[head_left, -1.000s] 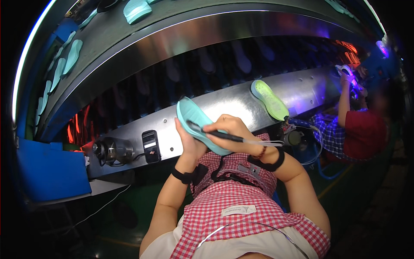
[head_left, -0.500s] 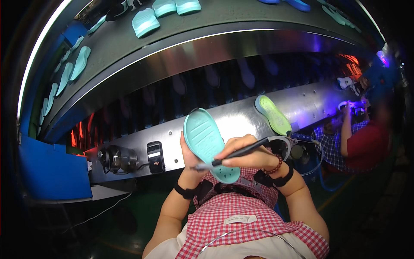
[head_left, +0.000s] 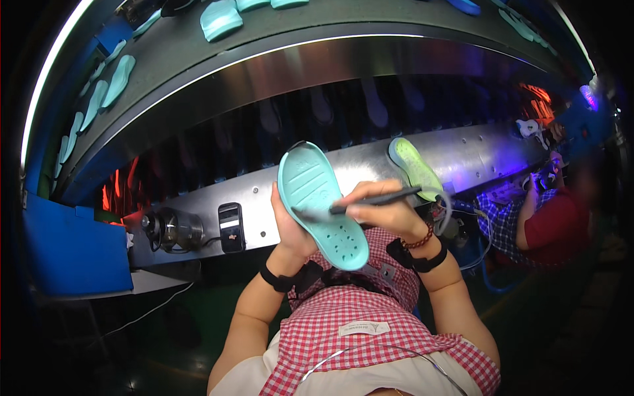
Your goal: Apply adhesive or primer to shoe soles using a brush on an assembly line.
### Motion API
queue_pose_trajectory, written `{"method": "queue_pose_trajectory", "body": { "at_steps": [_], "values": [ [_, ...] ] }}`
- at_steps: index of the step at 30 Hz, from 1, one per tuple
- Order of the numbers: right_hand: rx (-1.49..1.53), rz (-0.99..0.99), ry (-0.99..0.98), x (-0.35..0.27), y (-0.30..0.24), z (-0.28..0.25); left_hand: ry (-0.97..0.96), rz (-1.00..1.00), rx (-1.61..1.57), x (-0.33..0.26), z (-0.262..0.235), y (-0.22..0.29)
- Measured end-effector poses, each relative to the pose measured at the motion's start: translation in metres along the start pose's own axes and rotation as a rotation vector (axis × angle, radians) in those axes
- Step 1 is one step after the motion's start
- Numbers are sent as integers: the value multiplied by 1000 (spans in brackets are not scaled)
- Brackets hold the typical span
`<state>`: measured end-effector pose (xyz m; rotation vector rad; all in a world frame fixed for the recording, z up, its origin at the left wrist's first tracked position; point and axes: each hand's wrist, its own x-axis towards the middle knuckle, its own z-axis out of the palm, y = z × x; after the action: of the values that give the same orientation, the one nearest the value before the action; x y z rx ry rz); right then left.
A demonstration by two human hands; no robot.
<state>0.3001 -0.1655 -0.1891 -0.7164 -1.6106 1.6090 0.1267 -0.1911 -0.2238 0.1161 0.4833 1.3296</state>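
A turquoise shoe sole (head_left: 310, 177) with small holes at its near end is tilted up before me, above the bench edge. My left hand (head_left: 290, 228) is closed round its left side, thumb along the rim. A black-handled brush (head_left: 405, 194) with a clear tube at its back end sits in the closed fingers of my right hand (head_left: 389, 214). Its blurred bristles lie over the middle of the sole; whether they touch I cannot tell. On the metal bench beyond my right hand lies a yellow-green sole (head_left: 417, 170) with a pale blue edge.
A dark phone-like device (head_left: 231, 228) and a glass jar (head_left: 181, 230) stand on the metal bench (head_left: 356, 165) at left. Behind runs a dark conveyor (head_left: 317, 25) bearing turquoise soles. A blue box (head_left: 76, 251) is at far left. Another person (head_left: 555, 221) works at right.
The brush and my right hand have moved up from the sole's near end to its middle. My left hand still grips the sole, with its near end now less covered.
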Motion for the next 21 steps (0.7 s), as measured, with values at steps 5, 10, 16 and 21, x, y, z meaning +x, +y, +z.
{"method": "queue_pose_trajectory", "body": {
  "at_steps": [5,10,16,21],
  "values": [
    [42,-93,57,-1,-6,-5,-68,131,147,-2,0,5],
    [-101,-278,-205,-10,-3,1,-68,241,176,0,-5,10],
    [-227,-269,-134,-12,4,7,-56,421,119,2,-1,20],
    [-79,-142,28,-16,7,-2,-116,453,167,-1,2,29]
  ]
}}
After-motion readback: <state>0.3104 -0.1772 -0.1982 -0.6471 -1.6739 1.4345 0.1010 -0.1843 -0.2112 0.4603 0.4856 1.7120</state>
